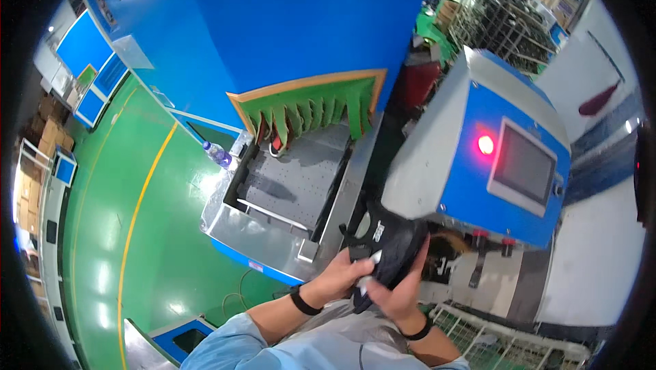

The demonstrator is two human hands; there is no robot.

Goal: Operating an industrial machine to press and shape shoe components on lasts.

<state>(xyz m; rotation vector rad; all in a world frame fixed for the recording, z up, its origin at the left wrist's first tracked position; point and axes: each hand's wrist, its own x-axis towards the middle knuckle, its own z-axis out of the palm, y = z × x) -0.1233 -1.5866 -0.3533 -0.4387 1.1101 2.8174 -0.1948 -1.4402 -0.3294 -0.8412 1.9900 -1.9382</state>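
Both the left hand (344,271) and right hand (398,286) clasp a black shoe (386,245), fingers apparently curled around it.

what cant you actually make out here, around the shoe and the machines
- Head view: the lower side of the black shoe is covered by the left hand and right hand.
- The small white piece at the fingertips is too small to identify.
- The conveyor tunnel behind the green strip curtain is hidden by the strips.
- The grey screen on the blue machine shows no readable content.
- The racks at the top right are blurred and bent by the fisheye rim.
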